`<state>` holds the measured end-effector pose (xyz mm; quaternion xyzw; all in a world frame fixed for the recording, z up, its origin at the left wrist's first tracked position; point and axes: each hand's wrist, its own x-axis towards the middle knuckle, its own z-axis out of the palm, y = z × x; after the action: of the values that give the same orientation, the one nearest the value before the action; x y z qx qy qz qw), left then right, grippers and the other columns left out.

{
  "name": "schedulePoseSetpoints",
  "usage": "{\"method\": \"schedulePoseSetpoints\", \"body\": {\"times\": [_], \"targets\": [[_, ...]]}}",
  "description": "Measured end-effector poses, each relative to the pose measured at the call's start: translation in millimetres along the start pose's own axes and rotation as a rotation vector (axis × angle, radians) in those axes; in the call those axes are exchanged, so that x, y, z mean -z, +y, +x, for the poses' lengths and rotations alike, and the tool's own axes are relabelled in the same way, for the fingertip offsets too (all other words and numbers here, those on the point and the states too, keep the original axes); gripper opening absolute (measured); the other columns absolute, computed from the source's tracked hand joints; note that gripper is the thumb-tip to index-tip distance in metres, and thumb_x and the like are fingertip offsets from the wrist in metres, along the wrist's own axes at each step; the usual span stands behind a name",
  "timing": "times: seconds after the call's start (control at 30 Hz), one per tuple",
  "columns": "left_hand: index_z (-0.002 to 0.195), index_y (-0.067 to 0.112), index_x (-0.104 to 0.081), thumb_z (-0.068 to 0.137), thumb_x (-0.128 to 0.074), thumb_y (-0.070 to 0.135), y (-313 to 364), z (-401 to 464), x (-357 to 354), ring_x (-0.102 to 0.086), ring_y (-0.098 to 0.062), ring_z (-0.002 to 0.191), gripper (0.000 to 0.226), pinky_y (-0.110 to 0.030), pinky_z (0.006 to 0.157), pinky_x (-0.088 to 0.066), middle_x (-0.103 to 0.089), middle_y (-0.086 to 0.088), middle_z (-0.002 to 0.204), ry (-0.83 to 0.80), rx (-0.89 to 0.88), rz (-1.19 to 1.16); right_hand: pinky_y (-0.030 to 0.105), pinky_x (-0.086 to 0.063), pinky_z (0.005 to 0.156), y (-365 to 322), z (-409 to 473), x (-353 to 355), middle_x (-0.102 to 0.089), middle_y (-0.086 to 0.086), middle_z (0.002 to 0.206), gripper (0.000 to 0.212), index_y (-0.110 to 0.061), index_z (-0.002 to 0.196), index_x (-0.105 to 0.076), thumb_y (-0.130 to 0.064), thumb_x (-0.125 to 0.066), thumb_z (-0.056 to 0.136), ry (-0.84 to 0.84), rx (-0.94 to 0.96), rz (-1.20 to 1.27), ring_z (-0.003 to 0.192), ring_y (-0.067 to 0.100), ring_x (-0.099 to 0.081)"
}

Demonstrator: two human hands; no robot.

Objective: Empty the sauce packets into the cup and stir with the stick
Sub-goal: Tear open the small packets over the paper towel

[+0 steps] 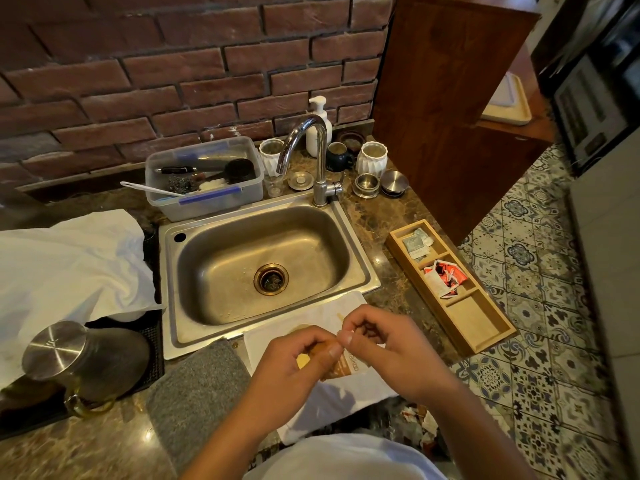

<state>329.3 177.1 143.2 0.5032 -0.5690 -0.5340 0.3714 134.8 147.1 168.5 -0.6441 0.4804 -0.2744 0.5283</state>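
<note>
Brick wall behind, brown marble counter point(388, 233) below, steel sink point(263, 261) set in the middle with a curved tap point(320, 157) at its back edge. Left of the tap, a clear plastic tub point(207, 181) holding utensils; right of it, white ribbed cups point(372, 157) and small steel lids. On the right of the counter, a wooden tray point(481, 327) with three compartments: pale packets in the far one, red and white packets point(445, 277) in the middle one. On the left, a crumpled white cloth point(65, 265) and a steel-lidded kettle point(83, 358); nearer, a grey mat point(197, 386).

In front of the sink, over a white napkin point(332, 400), both hands close together. Left hand point(287, 368) curled, thumb and fingers pinching a brown sauce packet point(344, 365); packet body showing just below and right of the left thumb, printed side up. Right hand point(391, 344) curled too, thumb and forefinger pinching at the packet's top corner, thumb tips of the two hands touching or nearly so. Behind the hands, only the rim of the cup point(299, 328) visible, mostly hidden by the left knuckles. Thin end of the stick point(340, 317) poking up beside the right fingers.
</note>
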Motion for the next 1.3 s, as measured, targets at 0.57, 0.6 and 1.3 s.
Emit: {"method": "schedulePoseSetpoints", "body": {"times": [0.57,0.6,1.3], "targets": [[0.079,0.016,-0.074,0.09,-0.062,0.028,10,1,4,-0.06,-0.015,0.065,0.02,-0.036,0.064,-0.053,-0.066,-0.016,0.073,0.026,0.061,-0.094,0.03,-0.057,0.074,-13,2,11,-0.07,-0.001,0.084,0.008,-0.021,0.101,-0.068,-0.025,-0.062,0.1,-0.231,0.028,-0.172,0.078,0.014,-0.069],[0.079,0.017,-0.075,0.09,-0.062,0.023,10,1,4,-0.06,-0.015,0.064,0.018,-0.034,0.064,-0.053,-0.066,-0.016,0.071,0.043,0.064,-0.101,0.033,-0.057,0.074,-13,2,10,-0.07,0.001,0.084,0.008,-0.02,0.101,-0.068,-0.024,-0.061,0.1,-0.226,0.046,-0.168,0.078,0.015,-0.069],[0.075,0.006,-0.074,0.096,-0.06,0.006,27,8,-4,-0.06,-0.007,0.049,0.024,-0.015,0.051,-0.046,-0.065,-0.001,0.056,0.189,0.113,-0.261,0.02,-0.052,0.065,-4,-1,-9,-0.068,-0.014,0.088,0.013,-0.025,0.099,-0.069,-0.035,-0.063,0.095,0.148,0.184,-0.168,0.08,0.013,-0.064]]}}
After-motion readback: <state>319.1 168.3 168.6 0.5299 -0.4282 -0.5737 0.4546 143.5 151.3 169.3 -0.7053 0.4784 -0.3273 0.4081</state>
